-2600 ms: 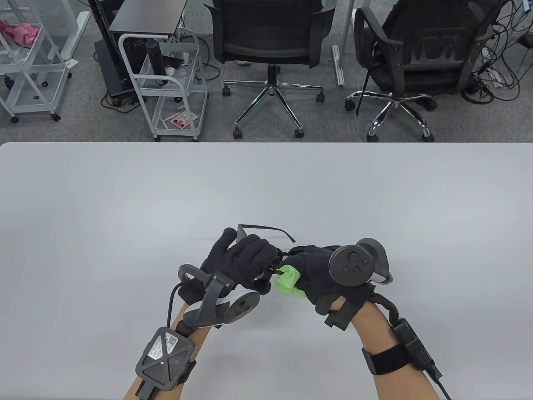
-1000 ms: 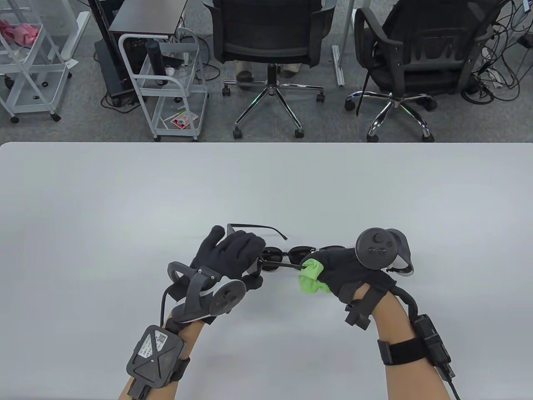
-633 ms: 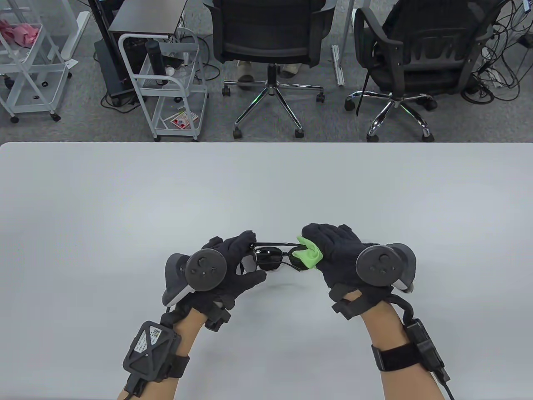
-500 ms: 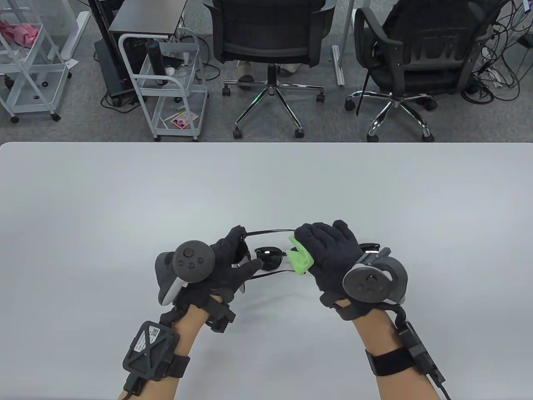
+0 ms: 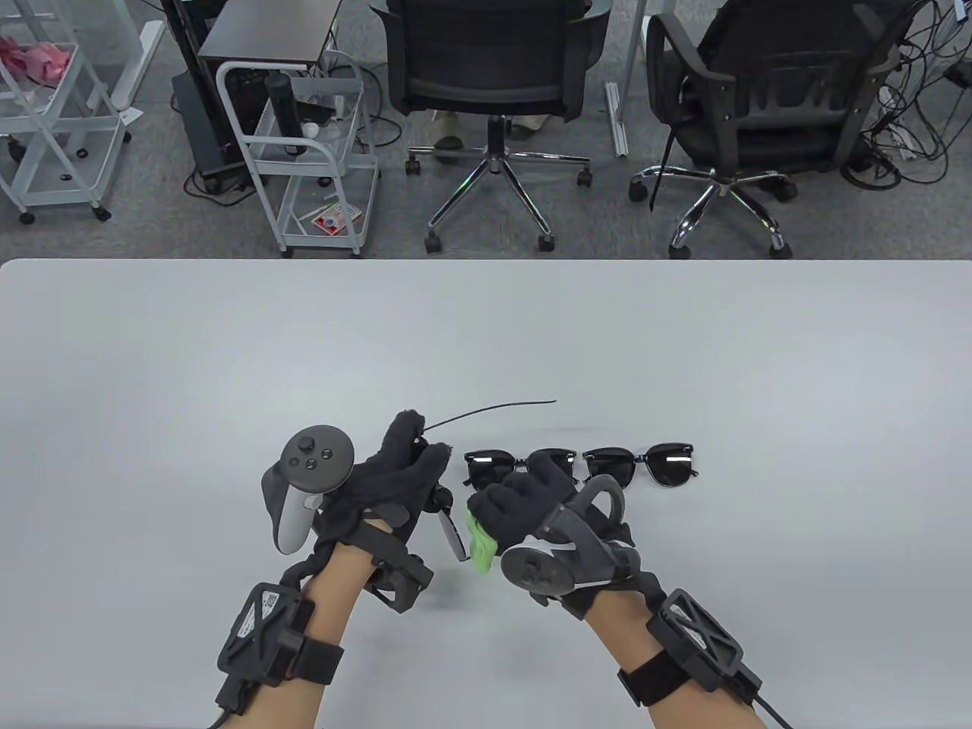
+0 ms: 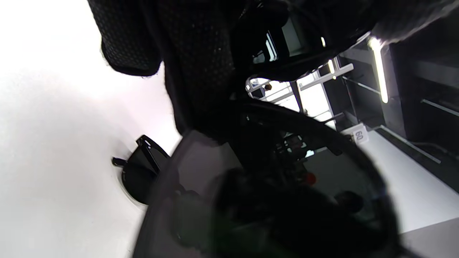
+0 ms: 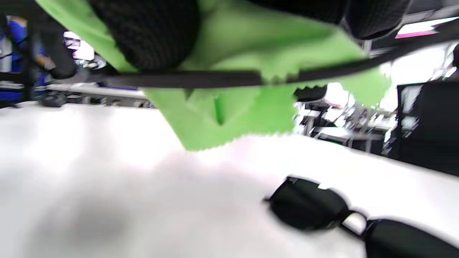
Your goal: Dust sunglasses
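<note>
Mid-task, by the look of it. Your left hand [image 5: 395, 474] grips one pair of sunglasses [image 5: 448, 524] — your right hand [image 5: 524, 497] pinches the green cloth [image 5: 480, 543] around its arm. Two more pairs [image 5: 642, 465] lie just right on the table [image 5: 228, 364] — likely still to dust.

Left hand [image 5: 395, 474] and right hand [image 5: 531, 497] close together, fingers curled, gripping.

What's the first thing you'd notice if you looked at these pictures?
Probably the bright green cleaning cloth, bunched in the black-gloved right hand near the table's front edge. Next to it, the black-gloved left hand holds a pair of dark sunglasses with one thin arm sticking out. Two more black sunglasses lie on the white table just behind the right hand.
</note>
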Available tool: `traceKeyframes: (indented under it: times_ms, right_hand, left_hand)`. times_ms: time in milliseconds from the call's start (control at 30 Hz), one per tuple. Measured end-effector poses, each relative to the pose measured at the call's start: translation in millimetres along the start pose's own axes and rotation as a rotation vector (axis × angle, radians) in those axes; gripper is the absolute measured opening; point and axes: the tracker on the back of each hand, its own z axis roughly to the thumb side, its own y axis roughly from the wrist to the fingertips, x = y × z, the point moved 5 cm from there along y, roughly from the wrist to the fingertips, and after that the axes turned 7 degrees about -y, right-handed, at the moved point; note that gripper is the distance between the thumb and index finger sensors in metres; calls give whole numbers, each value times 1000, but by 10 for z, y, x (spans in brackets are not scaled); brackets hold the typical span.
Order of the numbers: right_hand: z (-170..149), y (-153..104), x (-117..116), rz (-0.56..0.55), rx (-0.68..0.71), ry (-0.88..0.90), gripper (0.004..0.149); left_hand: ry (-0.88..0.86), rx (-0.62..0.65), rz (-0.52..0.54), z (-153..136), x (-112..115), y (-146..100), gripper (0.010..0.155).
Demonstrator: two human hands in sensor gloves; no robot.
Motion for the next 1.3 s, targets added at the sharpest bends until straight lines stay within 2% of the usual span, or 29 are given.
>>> traceKeyframes:
  times_ms: [133,233,300,333,400,500,633,700,800,900,967,1067,1200,1267,1300]
  right_hand:
    - [0,3,-66,83,30,81,52]
    - [-19,-16,-141,168,39,169,57]
    - [-30,-30,-195,247,52,236,69]
    - [-45,-43,-206,272,51,269,83]
    - [-78,-40,-175,271,20,325,91]
    - [-87,-25,-101,195,6,277,80]
    - [-20,-12,-118,201,16,141,60]
    - [59,5,-93,169,55,-31,58]
    - [154,13,-52,85,75,-145,55]
    - [221,33,-67,108,96,-206,53]
    - [230,25,-74,118,112,-210,51]
    - [251,19,-69,118,144,-117,48]
    - [210,18,8,112,145,-174,47]
    - [160,5,62,91,120,-177,47]
    - [123,-3,93,79,104,-203,47]
  left_hand:
    - [-7,-9,18,-35,-31,6,94]
    - [-8,-1,33,-26,-65,0,93]
    - [-9,10,41,-13,-75,-2,93]
    - [-4,18,46,3,-80,-4,93]
    - [17,26,41,20,-68,-1,93]
    - [2,34,33,45,-26,-12,92]
    - [21,45,27,77,4,-23,93]
    - [-9,31,18,50,20,-18,93]
    - [-42,9,14,3,31,-9,94]
    - [-107,-19,-20,-53,50,13,94]
    - [-134,-51,-36,-112,38,40,95]
    - [-180,-85,-92,-220,59,80,96]
    - [-233,-78,-156,-237,134,93,101]
    - [-218,-74,-204,-215,214,88,107]
    - [-178,-80,-280,-207,320,76,111]
